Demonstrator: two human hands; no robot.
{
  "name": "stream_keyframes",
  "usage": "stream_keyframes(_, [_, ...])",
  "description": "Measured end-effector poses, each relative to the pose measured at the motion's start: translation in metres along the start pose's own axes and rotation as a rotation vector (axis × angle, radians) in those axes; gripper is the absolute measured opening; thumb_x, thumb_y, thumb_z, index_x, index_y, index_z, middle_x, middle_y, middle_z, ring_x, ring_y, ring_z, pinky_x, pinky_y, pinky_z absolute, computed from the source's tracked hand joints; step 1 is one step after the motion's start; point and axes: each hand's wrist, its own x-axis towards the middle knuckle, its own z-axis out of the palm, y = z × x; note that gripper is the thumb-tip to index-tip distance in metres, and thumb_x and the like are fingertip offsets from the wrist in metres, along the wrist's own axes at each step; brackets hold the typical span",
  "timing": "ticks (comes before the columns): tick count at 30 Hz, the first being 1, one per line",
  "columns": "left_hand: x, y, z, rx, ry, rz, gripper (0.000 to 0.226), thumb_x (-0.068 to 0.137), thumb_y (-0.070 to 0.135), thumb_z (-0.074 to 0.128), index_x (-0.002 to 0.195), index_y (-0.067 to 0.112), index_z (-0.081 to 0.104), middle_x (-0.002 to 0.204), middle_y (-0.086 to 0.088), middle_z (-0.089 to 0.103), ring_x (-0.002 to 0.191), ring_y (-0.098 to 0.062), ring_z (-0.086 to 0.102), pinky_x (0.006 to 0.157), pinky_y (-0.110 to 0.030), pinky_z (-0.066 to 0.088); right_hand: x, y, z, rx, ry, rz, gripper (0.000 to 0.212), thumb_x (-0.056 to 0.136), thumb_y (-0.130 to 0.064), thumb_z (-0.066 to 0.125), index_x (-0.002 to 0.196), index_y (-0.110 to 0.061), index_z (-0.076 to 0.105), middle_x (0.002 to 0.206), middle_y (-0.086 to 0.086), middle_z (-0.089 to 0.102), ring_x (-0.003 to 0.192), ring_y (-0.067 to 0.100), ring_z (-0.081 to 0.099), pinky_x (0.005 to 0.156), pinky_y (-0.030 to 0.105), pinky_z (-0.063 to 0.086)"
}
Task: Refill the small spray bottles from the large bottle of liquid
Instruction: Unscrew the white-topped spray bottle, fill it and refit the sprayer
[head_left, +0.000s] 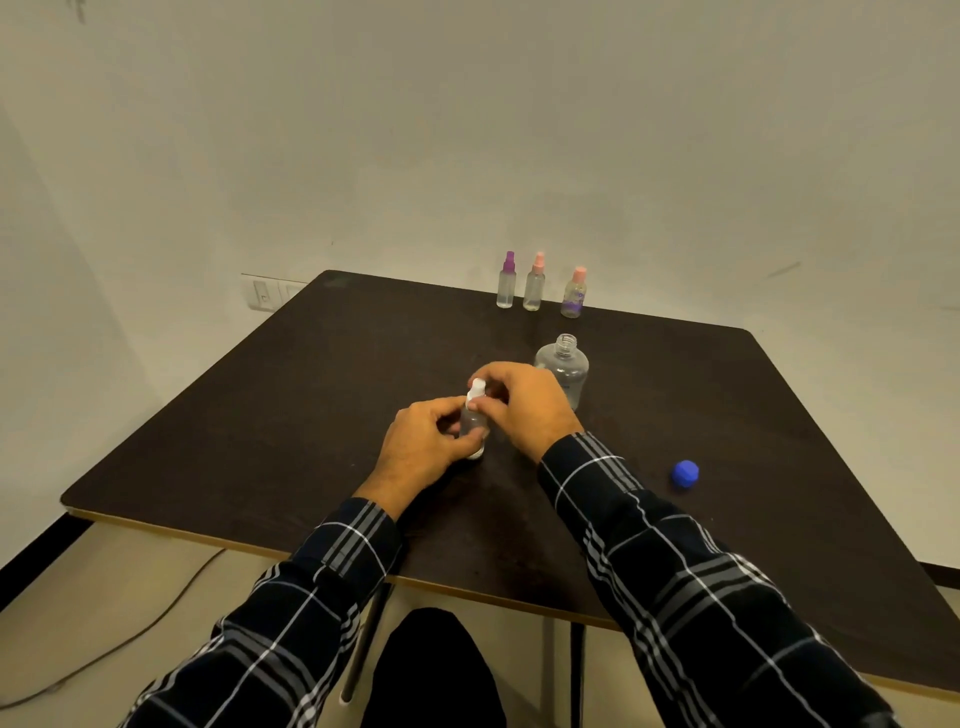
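The dark table spreads under both your forearms, and everything you need lies on it ahead of or beside your hands. The large bottle stands upright with its neck uncapped just beyond your right hand, closer to that hand than to the other, so the right is the natural one to lift and tip it. Between your hands, the small spray bottle stands with its long axis vertical and its base on the table. Your left hand is curled round its clear body, and your right thumb and fingers pinch the white spray head from above. Whether you are loosening or tightening that head cannot be told, nor how much liquid the little bottle holds. If it comes off, keep the left grip and the bottle upright, because the mouth is narrow and the pour comes from the right. Three more stand in a row well beyond your hands near the far edge: a purple-topped bottle, a pink-topped bottle and a labelled bottle. The blue cap lies to the right of your right wrist, apart from it.
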Motion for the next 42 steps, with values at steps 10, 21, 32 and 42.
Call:
stream_keyframes(10, [0.0,-0.002,0.0,-0.008,0.017,-0.015,0.034,0.084,0.025,0.08,0.116,0.034,0.073,0.092,0.014,0.071,0.091,-0.002,0.066,0.083,-0.024,0.053,0.005,-0.001,0.001,0.032,-0.067,0.075,0.051,0.083,-0.043,0.077,0.123,-0.022,0.055,0.105,-0.001,0.061,0.09,0.012,0.059,0.082,0.03,0.054])
stream_keyframes(21, [0.001,-0.003,0.0,0.001,0.009,-0.007,0.035,0.084,0.028,0.079,0.118,0.035,0.072,0.094,0.013,0.072,0.092,-0.003,0.067,0.086,-0.028,0.055,0.012,-0.001,0.004,-0.05,-0.014,0.069,0.027,0.081,-0.035,0.079,0.083,-0.022,0.056,0.082,-0.002,0.063,0.075,0.015,0.059,0.066,0.029,0.051])
stream_keyframes(32, [0.002,-0.005,0.0,0.003,-0.001,0.035,0.041,0.086,0.031,0.079,0.126,0.034,0.069,0.098,0.017,0.073,0.095,0.0,0.066,0.087,-0.028,0.056,0.007,0.019,0.006,0.254,-0.113,0.021,0.029,0.092,-0.019,0.07,0.12,-0.021,0.069,0.107,-0.003,0.07,0.1,0.01,0.064,0.092,0.035,0.055])
stream_keyframes(42, [0.001,-0.004,-0.001,0.005,0.025,0.016,0.037,0.084,0.024,0.079,0.117,0.037,0.074,0.088,0.015,0.072,0.086,0.003,0.066,0.079,-0.022,0.052,0.005,0.014,0.012,0.201,-0.072,0.073,0.054,0.083,-0.04,0.078,0.128,-0.021,0.055,0.093,-0.006,0.055,0.082,0.006,0.053,0.07,0.02,0.042])
